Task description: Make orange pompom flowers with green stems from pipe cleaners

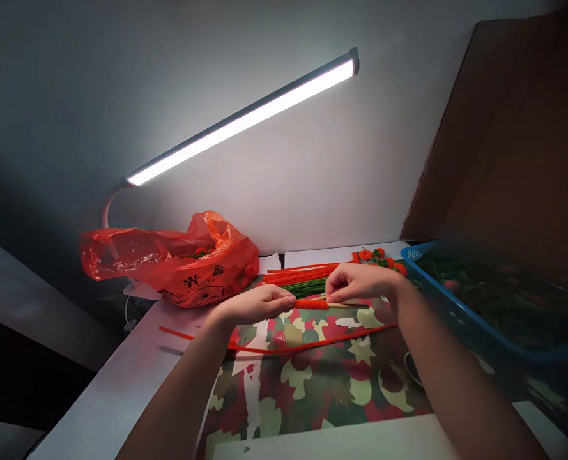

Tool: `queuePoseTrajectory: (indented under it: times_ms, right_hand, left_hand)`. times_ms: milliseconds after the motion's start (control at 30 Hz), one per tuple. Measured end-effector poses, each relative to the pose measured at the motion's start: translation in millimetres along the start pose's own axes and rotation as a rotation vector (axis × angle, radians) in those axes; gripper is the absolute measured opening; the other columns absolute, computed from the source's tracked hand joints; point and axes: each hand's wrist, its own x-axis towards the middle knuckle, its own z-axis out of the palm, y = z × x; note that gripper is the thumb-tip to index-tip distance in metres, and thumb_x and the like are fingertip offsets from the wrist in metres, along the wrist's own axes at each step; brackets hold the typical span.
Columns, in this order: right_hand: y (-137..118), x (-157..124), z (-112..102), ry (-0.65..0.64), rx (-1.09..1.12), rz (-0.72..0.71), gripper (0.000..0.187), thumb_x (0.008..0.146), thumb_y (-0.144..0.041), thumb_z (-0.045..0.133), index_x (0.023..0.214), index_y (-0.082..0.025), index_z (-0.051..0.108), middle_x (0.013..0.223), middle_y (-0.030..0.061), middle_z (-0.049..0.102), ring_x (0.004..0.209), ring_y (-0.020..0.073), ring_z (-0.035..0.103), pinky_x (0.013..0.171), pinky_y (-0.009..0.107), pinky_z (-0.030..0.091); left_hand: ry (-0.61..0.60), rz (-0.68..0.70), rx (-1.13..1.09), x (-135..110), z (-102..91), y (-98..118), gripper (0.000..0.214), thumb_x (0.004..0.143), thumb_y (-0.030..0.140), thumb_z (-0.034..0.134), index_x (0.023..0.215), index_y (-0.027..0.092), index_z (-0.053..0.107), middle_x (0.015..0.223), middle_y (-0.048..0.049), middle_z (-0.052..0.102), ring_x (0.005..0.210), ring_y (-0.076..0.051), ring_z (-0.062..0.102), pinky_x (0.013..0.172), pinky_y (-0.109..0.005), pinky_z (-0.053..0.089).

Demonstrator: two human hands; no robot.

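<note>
One orange coil (312, 305) lies crosswise, my left hand (257, 302) pinching its left end, my right hand's (358, 281) curled fingers by the other, grip unclear.

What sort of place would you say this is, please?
It looks like a small craft workspace: a long lit lamp shines above the table, where red and green pipe cleaners lie beside what appear to be small red handmade flowers.
</note>
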Motion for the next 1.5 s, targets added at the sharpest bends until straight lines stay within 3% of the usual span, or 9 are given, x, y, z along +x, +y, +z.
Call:
queuePoseTrajectory:
  times_ms: [167,400,567,933,1067,1167,1267,1367,1500]
  right_hand:
    - [-12,3,13,0.21,-0.183,0.144,0.013,0.071,-0.026,0.059,0.065,-0.017,0.065,0.058,0.0006,0.06,0.049,0.0112,0.048,0.042,0.022,0.031]
    - [-23,11,25,0.459,-0.468,0.137,0.018,0.076,-0.018,0.051,0.063,-0.018,0.063,0.058,0.0023,0.062,0.05,0.0128,0.051,0.046,0.024,0.031]
    - [-23,20,30,0.605,-0.603,0.112,0.005,0.074,-0.018,0.061,0.076,-0.018,0.066,0.076,0.005,0.068,0.068,0.0176,0.059,0.056,0.025,0.034]
    - [-10,39,34,0.834,-0.747,-0.029,0.01,0.084,-0.014,0.057,0.079,-0.019,0.064,0.079,0.0022,0.069,0.076,0.0167,0.06,0.073,0.029,0.03]
    - [-8,40,37,1.113,-0.775,-0.223,0.013,0.088,-0.018,0.054,0.084,-0.017,0.067,0.074,0.0037,0.068,0.072,0.0162,0.059,0.067,0.029,0.029]
    - [-9,39,41,1.372,-0.698,-0.407,0.015,0.088,-0.023,0.056,0.084,-0.017,0.069,0.062,0.0017,0.065,0.062,0.0141,0.056,0.064,0.029,0.032]
    - [-12,37,45,1.482,-0.493,-0.504,0.015,0.085,-0.026,0.06,0.077,-0.018,0.071,0.059,0.0011,0.063,0.057,0.0127,0.052,0.063,0.028,0.036]
    - [-18,35,44,1.418,-0.128,-0.543,0.011,0.08,-0.026,0.065,0.075,-0.019,0.071,0.06,0.0006,0.063,0.054,0.0116,0.048,0.056,0.027,0.037]
    - [-21,32,34,1.106,0.425,-0.505,0.019,0.066,-0.036,0.075,0.064,-0.018,0.068,0.055,-0.0013,0.058,0.052,0.0107,0.046,0.049,0.026,0.035]
  left_hand:
    - [0.156,-0.028,0.196,-3,2.9,10,0.044,0.085,0.052,0.042,0.057,0.019,0.033,0.056,0.0039,0.027,0.05,-0.01,0.023,0.046,-0.024,0.02]
    - [0.393,-0.094,0.354,1,6.2,6,0.041,0.086,0.044,0.039,0.053,0.02,0.03,0.05,0.0031,0.033,0.046,-0.012,0.027,0.045,-0.025,0.019]
    - [0.554,-0.157,0.312,6,8.2,2,0.042,0.084,0.044,0.042,0.051,0.02,0.032,0.05,0.002,0.036,0.047,-0.013,0.029,0.046,-0.025,0.017]
    - [0.475,-0.094,-0.133,16,3.3,-9,0.043,0.082,0.054,0.041,0.057,0.021,0.03,0.051,0.0064,0.023,0.045,-0.009,0.02,0.045,-0.024,0.015]
    - [0.44,-0.029,-0.383,21,6.6,-4,0.043,0.084,0.056,0.033,0.06,0.023,0.02,0.054,0.0089,0.014,0.043,-0.007,0.013,0.043,-0.022,0.015]
    - [0.42,0.022,-0.507,22,11.6,2,0.043,0.087,0.054,0.029,0.061,0.022,0.018,0.054,0.0096,0.012,0.042,-0.006,0.011,0.043,-0.021,0.017]
    - [0.34,0.09,-0.728,22,15.9,6,0.044,0.089,0.051,0.034,0.061,0.021,0.019,0.053,0.01,0.012,0.041,-0.005,0.01,0.043,-0.02,0.02]
    - [0.205,0.17,-0.965,22,17.3,3,0.045,0.088,0.047,0.044,0.06,0.02,0.023,0.052,0.0102,0.013,0.04,-0.004,0.01,0.043,-0.02,0.018]
    - [0.077,0.226,-0.953,21,15.0,-5,0.049,0.086,0.051,0.048,0.058,0.02,0.023,0.052,0.0093,0.014,0.042,-0.005,0.012,0.044,-0.021,0.016]
